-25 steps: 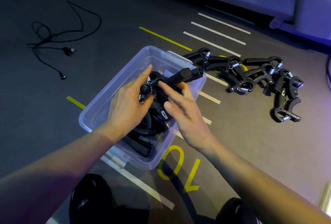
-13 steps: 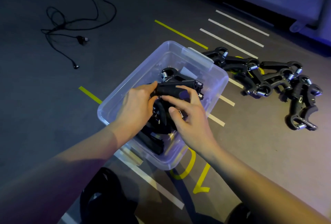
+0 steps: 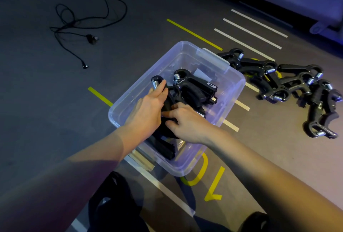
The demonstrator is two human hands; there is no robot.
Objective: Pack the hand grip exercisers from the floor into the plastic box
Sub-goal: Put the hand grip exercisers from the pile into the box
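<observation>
We see a grey floor (image 3: 46,111) marked with white stripes (image 3: 254,27), yellow lines (image 3: 193,34) and a yellow number (image 3: 206,181). A tangled black cable (image 3: 81,22) lies at upper left, well apart from the stripes.

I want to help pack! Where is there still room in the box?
The far corner of the plastic box, beyond the packed grippers, looks bare. The near half is crowded: both hands work there. More grippers pile on the floor to its right.
</observation>
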